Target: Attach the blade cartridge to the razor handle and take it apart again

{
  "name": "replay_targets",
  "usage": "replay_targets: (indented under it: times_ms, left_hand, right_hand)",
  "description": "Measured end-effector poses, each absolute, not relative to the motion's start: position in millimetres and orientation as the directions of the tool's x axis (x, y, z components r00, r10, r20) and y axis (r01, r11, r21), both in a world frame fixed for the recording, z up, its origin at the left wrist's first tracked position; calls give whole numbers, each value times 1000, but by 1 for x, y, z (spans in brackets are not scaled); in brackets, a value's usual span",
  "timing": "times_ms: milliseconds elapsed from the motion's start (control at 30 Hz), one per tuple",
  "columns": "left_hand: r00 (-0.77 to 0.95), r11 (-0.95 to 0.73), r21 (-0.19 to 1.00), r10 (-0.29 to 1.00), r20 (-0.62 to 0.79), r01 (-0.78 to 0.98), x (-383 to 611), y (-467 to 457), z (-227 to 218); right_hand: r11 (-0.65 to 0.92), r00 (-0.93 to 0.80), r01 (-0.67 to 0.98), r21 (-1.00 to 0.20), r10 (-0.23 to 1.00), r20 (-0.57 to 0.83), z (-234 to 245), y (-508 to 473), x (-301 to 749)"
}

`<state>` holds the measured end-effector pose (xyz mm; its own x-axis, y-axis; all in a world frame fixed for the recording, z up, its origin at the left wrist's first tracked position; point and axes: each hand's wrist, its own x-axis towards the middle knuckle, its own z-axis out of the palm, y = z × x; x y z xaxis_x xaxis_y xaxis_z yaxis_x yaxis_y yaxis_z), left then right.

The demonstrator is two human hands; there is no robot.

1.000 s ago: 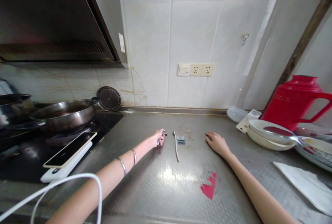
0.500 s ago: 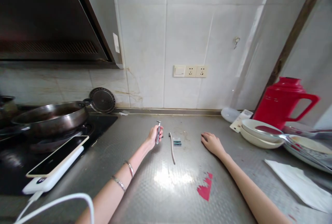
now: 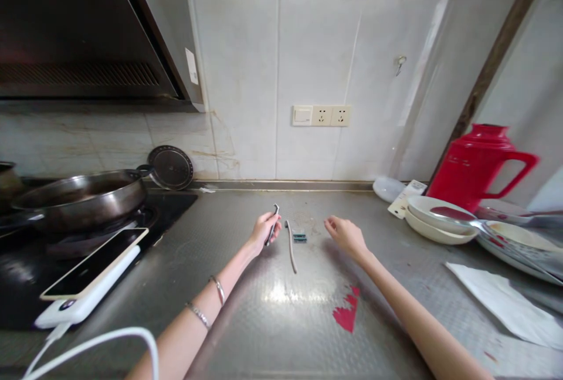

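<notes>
My left hand (image 3: 263,230) is closed round a slim razor (image 3: 272,224) with a silver head and a dark handle, held tilted above the counter. To its right, a thin pale stick (image 3: 291,248) with a dark tip lies lengthwise on the metal. Two small green-and-clear pieces (image 3: 299,238), too small to make out, lie beside the stick. On the far side of them, my right hand (image 3: 347,236) is over the counter with loosely bent fingers pointing left. Nothing shows in it, and it touches neither the stick nor the green pieces.
On the left, a steel pan (image 3: 83,201) sits on the stove near a phone (image 3: 94,263) and a white power bank (image 3: 90,292) with a cable. Stacked bowls (image 3: 433,233), a red thermos (image 3: 477,169) and white paper (image 3: 501,304) occupy the right. A red patch (image 3: 347,312) marks the counter.
My right hand has lifted from lying flat and moved left, its fingers now bent. The razor in my left hand has turned, its head leaning to the right.
</notes>
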<state>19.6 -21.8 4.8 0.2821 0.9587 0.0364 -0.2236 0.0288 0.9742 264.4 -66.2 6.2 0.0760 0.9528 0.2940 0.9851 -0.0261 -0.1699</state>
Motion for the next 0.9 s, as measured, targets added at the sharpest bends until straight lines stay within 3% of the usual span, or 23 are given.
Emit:
replay_targets:
  times_ms: [267, 433, 667, 800, 900]
  left_hand:
    - [241, -91, 988, 963, 119, -125, 25, -30, 6]
    - [234, -102, 988, 964, 128, -119, 26, -29, 3]
    - [192, -115, 985, 972, 139, -131, 24, -29, 5]
    - [173, -138, 972, 970, 171, -189, 23, -29, 8]
    - [166, -198, 962, 959, 230, -189, 23, -29, 9]
  right_hand:
    - [136, -151, 971, -196, 987, -63, 26, -84, 178]
    - [120, -123, 986, -116, 992, -27, 19, -81, 161]
    - [118, -125, 980, -158, 992, -33, 10, -74, 165]
    - [101, -85, 954, -282, 994, 70, 19, -66, 192]
    - [204, -112, 872, -444, 968, 224, 25, -59, 220]
